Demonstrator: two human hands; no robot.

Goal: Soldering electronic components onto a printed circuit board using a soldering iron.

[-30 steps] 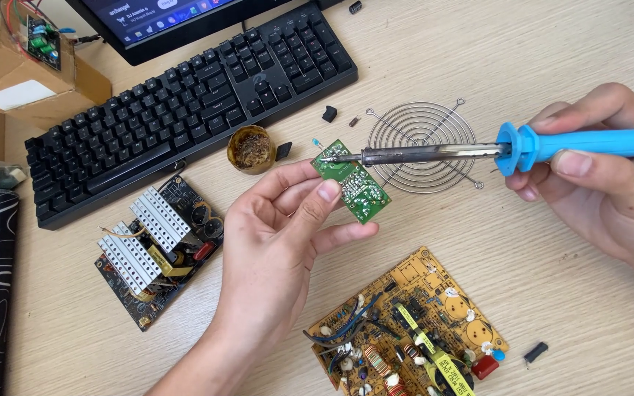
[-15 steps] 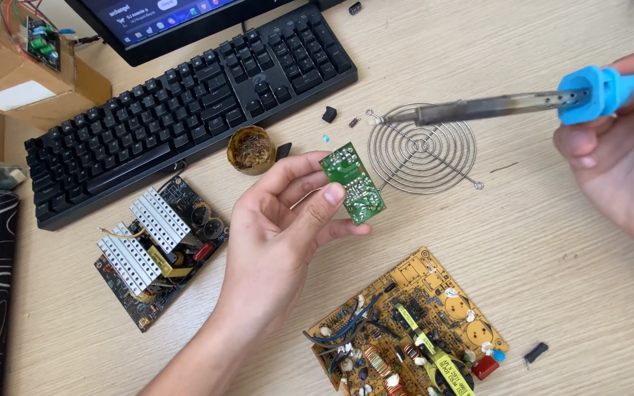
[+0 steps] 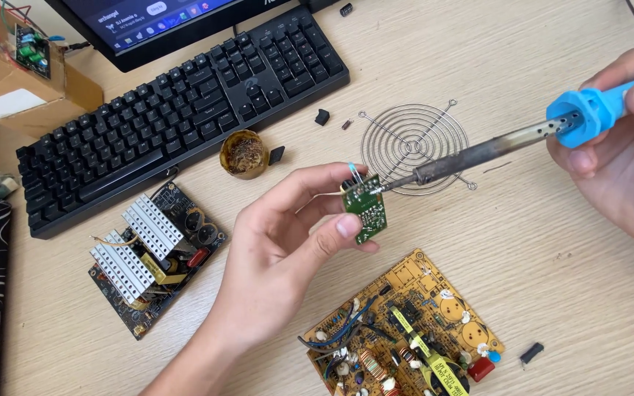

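My left hand (image 3: 280, 242) pinches a small green circuit board (image 3: 365, 207) between thumb and fingers, held up over the wooden desk. My right hand (image 3: 625, 147) grips the blue handle of a soldering iron (image 3: 522, 136). The iron's metal tip touches the top edge of the green board, near a small blue component. Below the hands lies a yellow circuit board (image 3: 405, 330) with coils and capacitors.
A black keyboard (image 3: 177, 110) and a monitor (image 3: 148, 22) stand at the back. A round tin of brass wool (image 3: 243, 154), a wire fan grill (image 3: 414, 143), a dark board with white heat sinks (image 3: 152, 253), a cardboard box (image 3: 16, 73) and small black parts lie around.
The soldering iron swung away to the upper right, then came back down so its tip meets the green board. My left hand turned the board more upright.
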